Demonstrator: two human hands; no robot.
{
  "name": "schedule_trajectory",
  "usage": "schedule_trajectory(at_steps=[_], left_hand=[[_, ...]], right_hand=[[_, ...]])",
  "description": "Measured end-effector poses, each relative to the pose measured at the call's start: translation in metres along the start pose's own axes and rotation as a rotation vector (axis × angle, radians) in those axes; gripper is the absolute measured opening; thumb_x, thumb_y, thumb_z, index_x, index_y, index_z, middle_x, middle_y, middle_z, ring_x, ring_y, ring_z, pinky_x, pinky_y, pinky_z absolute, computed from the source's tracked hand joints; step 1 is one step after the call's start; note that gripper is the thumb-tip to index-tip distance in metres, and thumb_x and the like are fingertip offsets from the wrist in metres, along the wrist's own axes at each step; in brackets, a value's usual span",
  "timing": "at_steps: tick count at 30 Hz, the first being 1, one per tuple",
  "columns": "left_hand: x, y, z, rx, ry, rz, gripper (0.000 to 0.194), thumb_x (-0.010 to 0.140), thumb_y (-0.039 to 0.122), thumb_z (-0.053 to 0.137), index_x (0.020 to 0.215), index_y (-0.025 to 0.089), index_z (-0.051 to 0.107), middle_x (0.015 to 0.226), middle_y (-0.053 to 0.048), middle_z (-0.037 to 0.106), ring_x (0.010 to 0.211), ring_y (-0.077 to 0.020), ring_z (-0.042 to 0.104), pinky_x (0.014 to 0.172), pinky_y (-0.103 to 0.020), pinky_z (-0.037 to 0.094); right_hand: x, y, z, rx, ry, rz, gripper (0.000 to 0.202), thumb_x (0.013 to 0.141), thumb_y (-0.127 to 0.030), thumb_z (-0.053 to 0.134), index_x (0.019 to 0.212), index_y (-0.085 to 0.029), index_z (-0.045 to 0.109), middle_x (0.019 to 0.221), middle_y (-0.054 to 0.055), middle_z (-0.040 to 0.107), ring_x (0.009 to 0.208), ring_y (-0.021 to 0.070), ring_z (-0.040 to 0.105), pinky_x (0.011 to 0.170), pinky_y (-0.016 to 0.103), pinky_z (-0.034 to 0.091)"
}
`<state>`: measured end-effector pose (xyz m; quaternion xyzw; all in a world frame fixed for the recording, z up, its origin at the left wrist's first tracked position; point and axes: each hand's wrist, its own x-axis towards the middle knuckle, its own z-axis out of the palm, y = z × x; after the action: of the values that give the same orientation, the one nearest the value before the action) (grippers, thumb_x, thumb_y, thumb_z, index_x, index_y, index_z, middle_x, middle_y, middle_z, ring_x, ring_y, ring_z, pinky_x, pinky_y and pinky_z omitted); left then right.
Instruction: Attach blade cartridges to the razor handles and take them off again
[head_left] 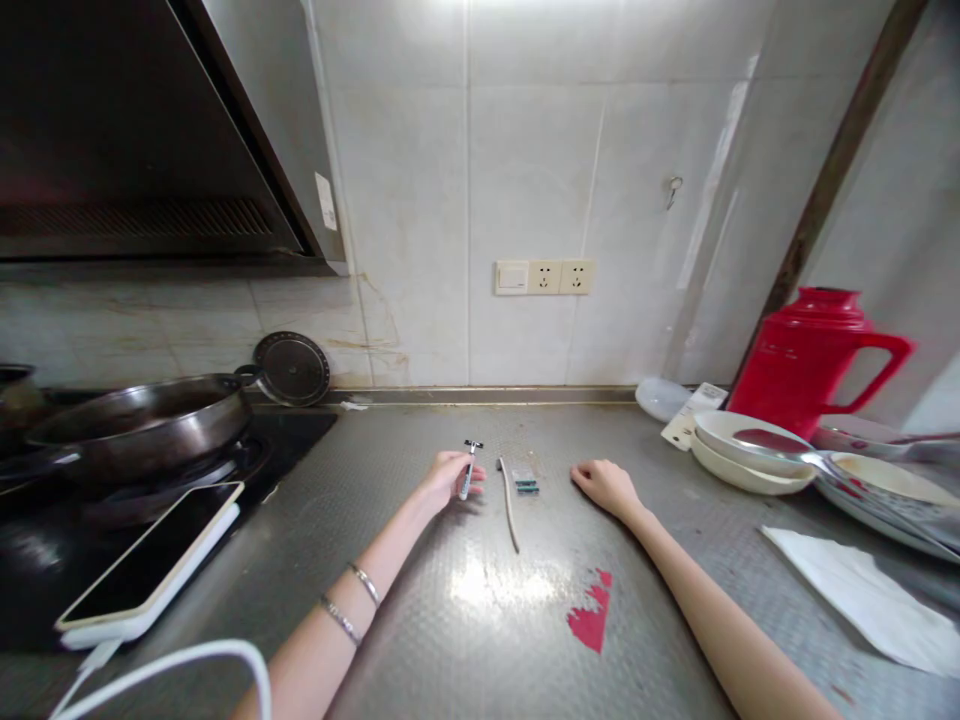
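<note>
My left hand [450, 475] holds a razor [468, 478] between thumb and fingers. Its dark head points away from me and its pale handle lies across the fingers. Just to the right, a thin, pale, slightly curved stick with a small dark head [509, 510] rests on the counter; it looks like a toothbrush. Beside it are small green-and-clear pieces [526, 486], perhaps razor cartridges in packaging. My right hand [606, 484] rests on the counter with its fingers curled in, and nothing shows in it.
On the left a pan [150, 425] stands on the black stove, with a phone [154, 560] and white cable [202, 650] nearer me. A red thermos [806, 360], stacked bowls [750, 455] and a white paper sheet [862, 595] are at right. A red scrap [591, 615] lies in front.
</note>
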<state>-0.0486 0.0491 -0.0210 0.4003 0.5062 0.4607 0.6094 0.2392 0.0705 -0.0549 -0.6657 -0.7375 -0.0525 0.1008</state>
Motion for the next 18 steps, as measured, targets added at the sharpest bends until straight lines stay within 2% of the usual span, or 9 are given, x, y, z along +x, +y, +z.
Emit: schedule_trajectory(at_steps=[2, 5, 8, 13, 18], left_hand=[[-0.0007, -0.0005, 0.0018, 0.004, 0.029, -0.028, 0.008, 0.077, 0.02, 0.05, 0.074, 0.013, 0.049, 0.062, -0.003, 0.063, 0.045, -0.0089, 0.055, 0.041, -0.021, 0.045], [-0.003, -0.001, 0.0033, 0.043, 0.074, -0.07, 0.021, 0.079, 0.036, 0.045, 0.079, 0.015, 0.048, 0.055, 0.002, 0.057, 0.034, -0.0049, 0.043, 0.033, -0.016, 0.031], [-0.0052, -0.0026, 0.0049, 0.05, 0.037, -0.124, 0.035, 0.08, 0.047, 0.039, 0.081, 0.015, 0.051, 0.048, 0.006, 0.047, 0.031, -0.0029, 0.034, 0.032, -0.015, 0.02], [-0.0063, -0.0064, 0.0086, 0.025, 0.063, -0.135, 0.037, 0.08, 0.05, 0.04, 0.081, 0.015, 0.052, 0.046, 0.009, 0.036, 0.03, -0.0016, 0.028, 0.034, -0.016, 0.016], [-0.0047, -0.0093, 0.0095, -0.008, 0.122, -0.124, 0.035, 0.08, 0.052, 0.04, 0.074, 0.018, 0.043, 0.045, 0.011, 0.031, 0.031, -0.0014, 0.026, 0.037, -0.016, 0.013]], right_hand=[[-0.0001, 0.0001, 0.0, 0.003, 0.007, -0.009, 0.045, 0.085, -0.039, 0.032, 0.066, -0.018, 0.066, 0.073, 0.009, 0.067, 0.071, 0.0179, 0.061, 0.051, 0.023, 0.028], [-0.0003, 0.0001, -0.0003, 0.01, 0.01, -0.013, 0.045, 0.086, -0.04, 0.032, 0.064, -0.018, 0.065, 0.073, 0.009, 0.067, 0.069, 0.0176, 0.061, 0.051, 0.023, 0.028], [0.0, 0.0004, -0.0002, 0.012, 0.009, -0.014, 0.045, 0.086, -0.04, 0.032, 0.064, -0.018, 0.065, 0.072, 0.009, 0.067, 0.069, 0.0173, 0.061, 0.052, 0.023, 0.029], [0.0009, 0.0015, 0.0017, 0.002, 0.006, -0.018, 0.046, 0.086, -0.04, 0.032, 0.064, -0.018, 0.065, 0.072, 0.009, 0.067, 0.069, 0.0174, 0.061, 0.052, 0.023, 0.028], [0.0008, 0.0017, 0.0022, 0.003, 0.004, -0.021, 0.047, 0.086, -0.04, 0.03, 0.065, -0.019, 0.066, 0.071, 0.009, 0.067, 0.068, 0.017, 0.06, 0.051, 0.023, 0.028]])
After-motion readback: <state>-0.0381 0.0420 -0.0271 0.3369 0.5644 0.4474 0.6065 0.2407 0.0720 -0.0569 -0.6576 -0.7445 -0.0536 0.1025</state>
